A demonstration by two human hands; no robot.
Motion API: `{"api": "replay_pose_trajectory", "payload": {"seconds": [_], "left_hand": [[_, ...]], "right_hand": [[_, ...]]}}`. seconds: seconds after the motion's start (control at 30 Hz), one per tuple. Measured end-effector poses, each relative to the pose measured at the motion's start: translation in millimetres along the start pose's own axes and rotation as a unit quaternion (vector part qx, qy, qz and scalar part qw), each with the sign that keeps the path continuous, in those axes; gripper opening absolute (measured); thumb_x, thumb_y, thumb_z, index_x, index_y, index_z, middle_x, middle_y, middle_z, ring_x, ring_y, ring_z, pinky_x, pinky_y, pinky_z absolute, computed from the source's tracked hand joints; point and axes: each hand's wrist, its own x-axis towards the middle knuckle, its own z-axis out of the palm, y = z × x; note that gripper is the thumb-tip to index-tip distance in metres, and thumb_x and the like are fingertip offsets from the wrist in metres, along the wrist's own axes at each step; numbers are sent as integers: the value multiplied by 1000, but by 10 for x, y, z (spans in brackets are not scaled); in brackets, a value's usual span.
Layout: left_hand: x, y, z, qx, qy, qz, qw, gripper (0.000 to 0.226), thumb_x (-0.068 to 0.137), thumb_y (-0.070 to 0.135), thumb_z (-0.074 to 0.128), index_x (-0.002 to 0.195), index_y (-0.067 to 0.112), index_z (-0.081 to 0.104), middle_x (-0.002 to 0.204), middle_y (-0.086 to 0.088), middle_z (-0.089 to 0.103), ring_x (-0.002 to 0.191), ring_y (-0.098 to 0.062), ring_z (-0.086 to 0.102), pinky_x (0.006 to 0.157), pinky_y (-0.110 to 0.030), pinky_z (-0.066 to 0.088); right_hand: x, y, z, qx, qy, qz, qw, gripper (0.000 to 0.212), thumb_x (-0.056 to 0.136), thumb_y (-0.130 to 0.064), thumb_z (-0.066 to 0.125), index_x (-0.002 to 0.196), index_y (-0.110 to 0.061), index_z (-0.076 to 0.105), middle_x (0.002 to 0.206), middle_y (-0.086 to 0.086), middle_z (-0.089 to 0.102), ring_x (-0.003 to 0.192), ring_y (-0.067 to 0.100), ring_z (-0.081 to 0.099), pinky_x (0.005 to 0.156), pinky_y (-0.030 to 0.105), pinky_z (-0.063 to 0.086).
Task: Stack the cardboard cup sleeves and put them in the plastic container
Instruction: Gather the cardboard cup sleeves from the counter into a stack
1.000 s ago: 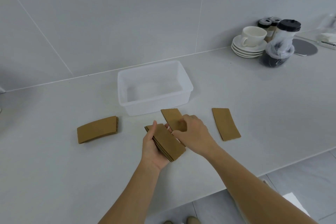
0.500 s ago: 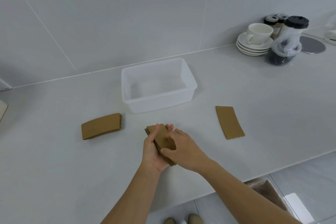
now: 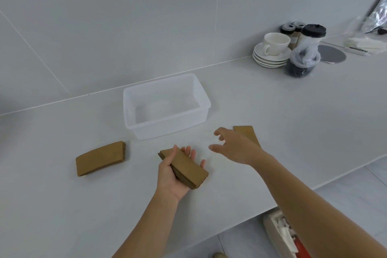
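Note:
My left hand (image 3: 170,180) holds a stack of brown cardboard cup sleeves (image 3: 186,168) just above the white counter, thumb across the top. To the right my right hand (image 3: 235,147) hovers with fingers spread and nothing in it, partly covering a single flat sleeve (image 3: 247,133) that lies on the counter. Another small pile of sleeves (image 3: 100,158) rests on the counter at the left. The clear plastic container (image 3: 167,122) stands behind both hands, with nothing inside.
A white cup on stacked saucers (image 3: 272,52), lidded cups (image 3: 303,52) and jars crowd the back right by the wall. The counter's front edge (image 3: 293,197) runs diagonally at the right. A bin with rubbish (image 3: 282,234) sits on the floor below.
My right hand has let go of the stack after laying a sleeve on it and has moved right, over the single sleeve. The stack stays in my left hand.

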Motion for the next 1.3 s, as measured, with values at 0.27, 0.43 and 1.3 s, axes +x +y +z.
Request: {"api": "replay_pose_trajectory", "payload": {"seconds": [0.27, 0.43, 1.3], "left_hand": [[44, -94, -27, 9, 12, -7, 1000, 22, 66, 26, 74, 80, 11, 66, 80, -6, 72, 86, -21, 66, 86, -53, 51], [64, -98, 23, 19, 1, -4, 1000, 26, 63, 27, 76, 81, 11, 67, 81, -6, 72, 80, -21, 69, 85, -52, 52], [-82, 30, 104, 25, -11, 9, 1000, 52, 66, 43, 72, 104, 10, 63, 101, -11, 68, 94, -29, 65, 77, -50, 56]], "right_hand": [[96, 577, 52, -100, 199, 163, 961, 63, 85, -44, 52, 133, -10, 29, 134, 13, 41, 123, 31, 37, 99, 42, 31], [53, 688, 280, -170, 208, 169, 948, 49, 89, -38, 43, 125, -7, 34, 127, 13, 46, 119, 30, 40, 95, 39, 32], [-180, -317, 293, 127, 26, -51, 990, 42, 78, -30, 56, 118, -19, 51, 113, 2, 55, 100, 17, 53, 83, 31, 47]]}}
